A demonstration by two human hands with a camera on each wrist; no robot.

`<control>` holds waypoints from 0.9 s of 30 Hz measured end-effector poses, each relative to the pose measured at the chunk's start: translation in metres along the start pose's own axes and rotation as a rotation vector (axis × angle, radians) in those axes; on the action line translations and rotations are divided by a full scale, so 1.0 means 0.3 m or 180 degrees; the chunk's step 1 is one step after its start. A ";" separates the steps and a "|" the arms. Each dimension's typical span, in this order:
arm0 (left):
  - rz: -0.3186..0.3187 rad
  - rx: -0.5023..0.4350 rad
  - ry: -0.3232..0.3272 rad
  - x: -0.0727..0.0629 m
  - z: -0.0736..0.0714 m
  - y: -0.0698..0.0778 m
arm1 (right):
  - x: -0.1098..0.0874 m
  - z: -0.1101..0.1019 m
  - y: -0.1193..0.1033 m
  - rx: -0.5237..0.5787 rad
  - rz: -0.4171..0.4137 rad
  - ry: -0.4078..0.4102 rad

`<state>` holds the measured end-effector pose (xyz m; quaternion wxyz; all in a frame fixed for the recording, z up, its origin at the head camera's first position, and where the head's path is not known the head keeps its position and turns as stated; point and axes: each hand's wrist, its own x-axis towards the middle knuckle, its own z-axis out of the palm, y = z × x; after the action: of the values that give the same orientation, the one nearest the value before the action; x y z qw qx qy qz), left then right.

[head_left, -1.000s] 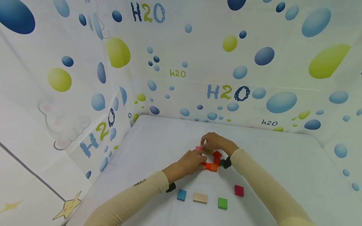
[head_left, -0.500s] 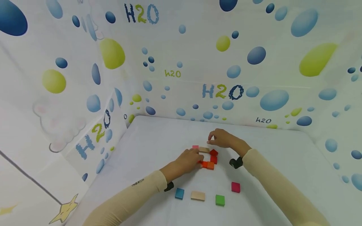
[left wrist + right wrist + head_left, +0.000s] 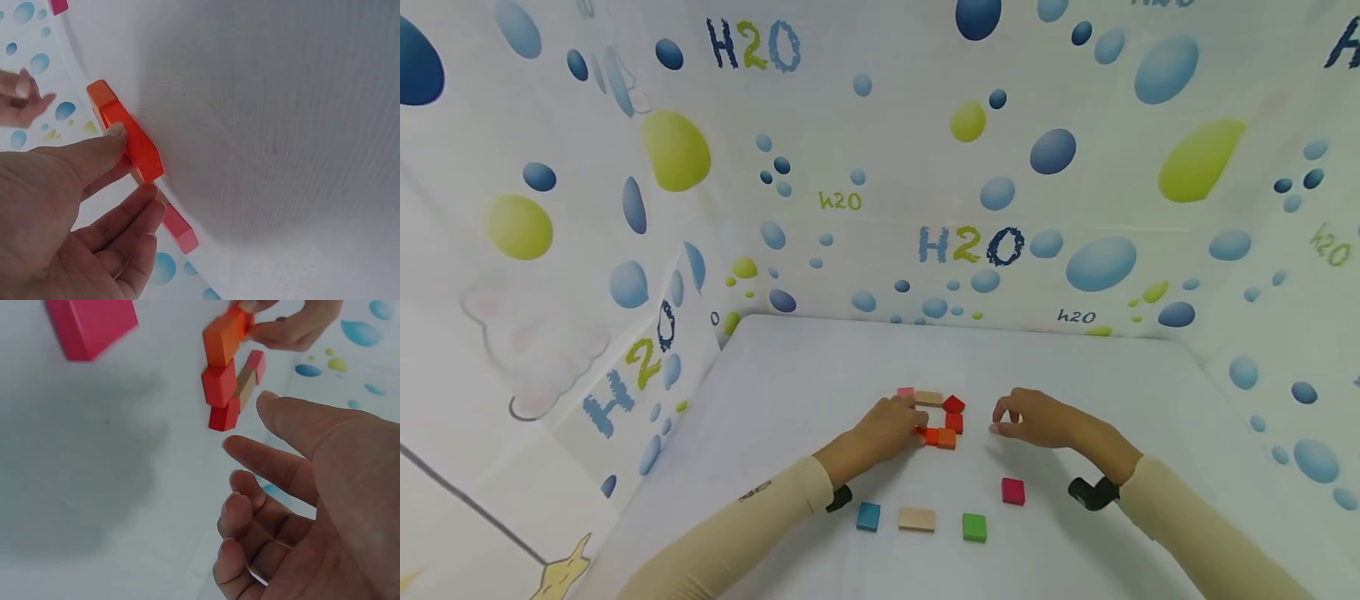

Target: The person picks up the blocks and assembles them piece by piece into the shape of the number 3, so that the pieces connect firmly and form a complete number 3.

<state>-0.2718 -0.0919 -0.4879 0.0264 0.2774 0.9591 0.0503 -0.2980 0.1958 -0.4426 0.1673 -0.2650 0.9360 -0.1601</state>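
My left hand [image 3: 887,427] pinches an orange-red block [image 3: 142,153] between thumb and fingers at the near left of a small ring of blocks. An orange block [image 3: 947,439] adjoins it on the right. Behind that stand a red block [image 3: 953,423] and a red pentagonal block [image 3: 953,404]. Along the far side lie a wooden block [image 3: 928,399] and a pink block [image 3: 906,392], the latter partly behind the left hand. To the right of the ring, my right hand [image 3: 1037,418] hovers over the table, fingers loosely bent, holding nothing.
Nearer the person, a blue block [image 3: 868,517], a wooden rectangular block [image 3: 917,519], a green block [image 3: 974,527] and a crimson block [image 3: 1012,491] lie apart on the white table [image 3: 820,358]. Patterned sheets [image 3: 880,267] rise behind and at the sides.
My right hand has left the far side of the ring and moved right, then toward the person. The left hand stays at the ring. The head view has shifted slightly.
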 end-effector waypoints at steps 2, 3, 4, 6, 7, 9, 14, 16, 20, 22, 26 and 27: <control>-0.0008 0.0004 -0.0005 -0.001 0.002 -0.002 | -0.047 0.015 0.001 0.0076 -0.0013 -0.0016; -0.0007 0.0010 -0.0008 -0.002 0.002 -0.002 | -0.069 0.023 0.001 0.0101 -0.0029 -0.0017; -0.0006 0.0007 -0.0011 -0.003 0.002 -0.002 | -0.088 0.031 -0.002 0.0138 0.0012 -0.0020; -0.0004 -0.0026 -0.0011 -0.004 -0.002 -0.001 | -0.126 0.046 -0.005 0.0206 0.0076 -0.0028; -0.0002 -0.0043 -0.0011 -0.005 -0.004 0.000 | -0.144 0.053 -0.007 0.0229 0.0119 -0.0034; 0.0010 -0.0079 -0.0003 -0.006 -0.006 0.001 | -0.175 0.068 -0.011 0.0252 0.0229 -0.0042; 0.0056 -0.0056 0.0037 -0.011 -0.010 0.000 | -0.232 0.106 -0.020 0.0244 0.0381 -0.0063; 0.0071 -0.0045 0.0052 -0.014 -0.013 -0.001 | -0.245 0.119 -0.021 0.0257 0.0366 -0.0050; 0.0071 -0.0082 0.0053 -0.017 -0.018 0.001 | -0.255 0.140 -0.020 0.0251 0.0335 0.0012; 0.0055 -0.0087 0.0049 -0.018 -0.021 0.003 | -0.254 0.149 -0.017 0.0230 0.0334 0.0043; 0.0026 -0.0085 0.0039 -0.018 -0.026 0.009 | -0.247 0.167 -0.014 0.0230 0.0349 0.0102; 0.0016 -0.0093 0.0037 -0.019 -0.026 0.010 | -0.245 0.171 -0.013 0.0233 0.0340 0.0123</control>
<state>-0.2661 -0.0929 -0.4797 0.0248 0.2791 0.9577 0.0660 -0.2168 0.2221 -0.4700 0.1670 -0.2053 0.9454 -0.1902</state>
